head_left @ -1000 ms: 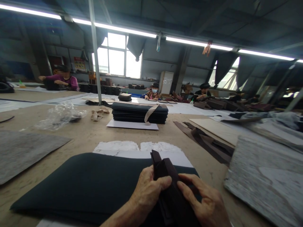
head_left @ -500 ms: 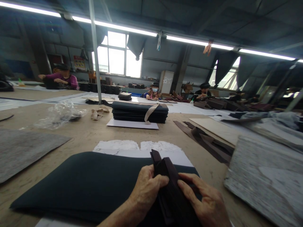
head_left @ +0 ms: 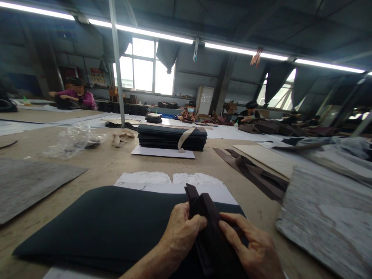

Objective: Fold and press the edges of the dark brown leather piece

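Fingers of left hand (head_left: 180,229) and right hand (head_left: 253,243) clamp dark brown strips (head_left: 211,217) between them, long axis toward far edge of worktop (head_left: 157,164).

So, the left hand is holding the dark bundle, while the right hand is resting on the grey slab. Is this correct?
Not quite. The head view shows the right hand on the dark bundle too; the grey slab lies apart, farther right. The left hand is indeed holding the bundle.

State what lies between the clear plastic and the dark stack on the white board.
Crumpled beige material lies on the tabletop between the clear plastic and the dark stack, as the head view shows.
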A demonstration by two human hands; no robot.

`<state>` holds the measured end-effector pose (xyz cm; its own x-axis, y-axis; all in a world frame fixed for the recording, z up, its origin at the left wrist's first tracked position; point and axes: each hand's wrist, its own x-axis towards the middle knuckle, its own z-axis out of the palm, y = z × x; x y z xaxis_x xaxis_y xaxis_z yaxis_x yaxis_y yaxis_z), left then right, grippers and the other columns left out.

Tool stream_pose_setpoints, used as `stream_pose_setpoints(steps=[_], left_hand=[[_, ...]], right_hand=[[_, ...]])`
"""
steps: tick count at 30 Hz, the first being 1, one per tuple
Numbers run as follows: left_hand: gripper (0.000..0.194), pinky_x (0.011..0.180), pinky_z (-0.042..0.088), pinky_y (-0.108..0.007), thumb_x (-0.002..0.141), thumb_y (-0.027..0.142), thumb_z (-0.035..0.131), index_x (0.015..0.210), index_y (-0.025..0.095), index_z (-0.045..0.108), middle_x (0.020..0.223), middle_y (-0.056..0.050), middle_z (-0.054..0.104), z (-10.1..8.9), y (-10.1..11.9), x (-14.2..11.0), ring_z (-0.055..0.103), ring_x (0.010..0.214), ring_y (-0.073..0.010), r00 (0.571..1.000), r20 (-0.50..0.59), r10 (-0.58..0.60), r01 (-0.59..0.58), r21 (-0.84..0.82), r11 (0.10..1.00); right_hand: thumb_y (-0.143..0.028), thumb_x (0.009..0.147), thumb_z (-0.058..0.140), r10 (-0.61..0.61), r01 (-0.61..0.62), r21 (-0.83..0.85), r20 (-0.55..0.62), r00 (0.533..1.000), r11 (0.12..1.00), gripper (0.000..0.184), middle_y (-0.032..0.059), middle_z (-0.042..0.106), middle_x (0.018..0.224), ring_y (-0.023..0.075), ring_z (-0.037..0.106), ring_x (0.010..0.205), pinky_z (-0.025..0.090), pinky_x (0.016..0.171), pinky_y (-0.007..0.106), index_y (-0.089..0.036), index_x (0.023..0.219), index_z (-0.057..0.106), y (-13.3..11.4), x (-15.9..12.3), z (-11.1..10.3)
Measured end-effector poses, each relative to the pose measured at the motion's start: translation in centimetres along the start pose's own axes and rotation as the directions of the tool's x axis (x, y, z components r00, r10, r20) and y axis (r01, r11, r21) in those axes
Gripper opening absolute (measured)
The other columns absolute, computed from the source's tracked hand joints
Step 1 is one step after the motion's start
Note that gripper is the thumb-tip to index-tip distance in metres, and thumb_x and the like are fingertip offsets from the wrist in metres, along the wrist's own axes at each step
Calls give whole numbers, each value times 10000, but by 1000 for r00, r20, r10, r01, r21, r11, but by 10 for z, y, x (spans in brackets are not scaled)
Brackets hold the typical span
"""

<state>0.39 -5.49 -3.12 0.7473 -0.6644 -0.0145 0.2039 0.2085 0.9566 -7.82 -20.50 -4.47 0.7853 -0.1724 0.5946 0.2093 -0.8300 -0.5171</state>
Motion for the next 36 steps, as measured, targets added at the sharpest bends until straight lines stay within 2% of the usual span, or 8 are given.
stream_pose_setpoints(steps=[4,9,12,15,21,27,33,36], left_hand=[[165,553,372,-242,586,254,535,679,120,511,679,-54,542,1,-2,1,486,617,-157,1000,-18,11,-10,48,999],[191,560,369,-241,582,240,501,714,110,545,674,-46,527,1,-3,4,478,636,-160,998,-41,45,-40,121,992],[158,557,363,-233,577,227,486,692,126,529,669,-31,500,0,-3,4,484,655,-164,998,-42,47,-41,127,991],[140,544,357,-229,584,231,494,680,132,520,653,-21,478,1,-4,2,478,637,-156,998,-47,31,-25,114,993],[201,548,369,-236,583,233,501,721,105,568,668,-37,515,3,-5,3,471,624,-151,999,-34,37,-34,84,996],[163,555,369,-230,590,217,486,712,122,535,693,-41,538,1,-7,5,492,655,-161,997,-52,54,-47,132,990],[161,534,350,-223,595,207,470,711,123,541,692,-38,540,0,-9,5,463,623,-141,997,-55,62,-52,163,985],[165,542,356,-224,601,217,483,718,120,546,690,-36,527,1,-10,6,468,631,-145,996,-56,68,-59,150,987]], right_hand=[[-477,859,519,82,-86,68,58,995,994,295,7,649,853,174,617,737,500,608,209,-224,920,656,-2,0,-2],[-551,720,602,255,-260,127,53,966,957,390,0,631,867,180,581,674,482,592,252,-227,932,639,-15,-2,-3],[-507,693,601,255,-257,103,25,966,961,356,11,636,844,200,577,673,477,604,277,-220,899,646,-20,-2,-3],[-476,725,550,256,-256,126,17,967,958,324,16,642,828,201,583,660,482,620,287,-214,889,647,-21,-1,-4],[-448,751,542,229,-229,187,20,973,955,286,6,645,807,196,606,733,482,620,246,-218,886,645,-20,-1,-5],[-528,746,577,232,-233,95,21,972,968,356,-14,642,843,178,596,704,469,620,256,-232,939,622,-19,-3,-2],[-488,780,539,183,-187,55,63,981,981,306,-3,646,826,184,610,727,486,599,238,-221,913,612,-16,1,0],[-479,798,499,212,-215,77,40,976,974,299,2,647,814,192,615,757,488,614,237,-215,883,611,-13,1,2]])
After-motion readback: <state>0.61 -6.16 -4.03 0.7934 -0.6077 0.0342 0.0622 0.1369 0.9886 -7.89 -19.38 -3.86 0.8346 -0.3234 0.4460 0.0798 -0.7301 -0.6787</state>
